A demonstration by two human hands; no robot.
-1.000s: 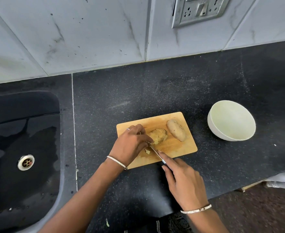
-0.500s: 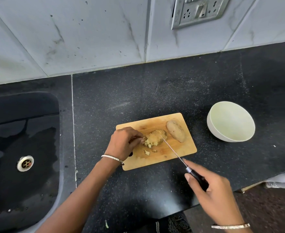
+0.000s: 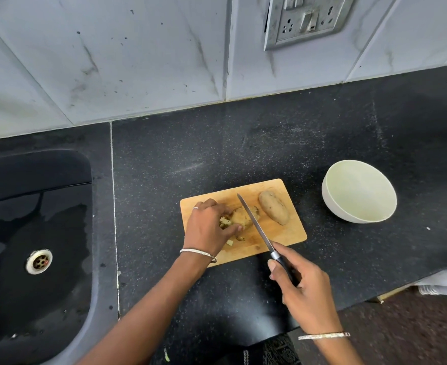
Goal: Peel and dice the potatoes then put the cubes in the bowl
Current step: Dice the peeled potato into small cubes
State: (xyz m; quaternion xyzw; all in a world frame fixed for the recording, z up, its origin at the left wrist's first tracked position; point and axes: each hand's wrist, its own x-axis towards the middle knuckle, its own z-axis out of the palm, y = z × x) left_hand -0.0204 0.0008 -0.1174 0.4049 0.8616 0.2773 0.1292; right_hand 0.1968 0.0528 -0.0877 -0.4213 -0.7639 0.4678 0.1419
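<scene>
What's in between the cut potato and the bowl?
In the head view, the knife and the whole potato lie between the cut potato and the bowl, then bare counter.

This is a home kitchen. A black speckled stone counter (image 3: pixel 269 143) runs below grey marble-look wall tiles (image 3: pixel 138 61), with a dark sink (image 3: pixel 33 167) and its metal drain (image 3: pixel 39 261) set in at the left. A switch-and-socket plate (image 3: pixel 306 19) sits on the wall. On the counter lies a wooden cutting board (image 3: pixel 288 233) bearing a whole potato (image 3: pixel 273 210) and a cut potato (image 3: pixel 241 217), a kitchen knife (image 3: pixel 252 219) over it, a white bowl (image 3: pixel 330 204) nearby.
</scene>
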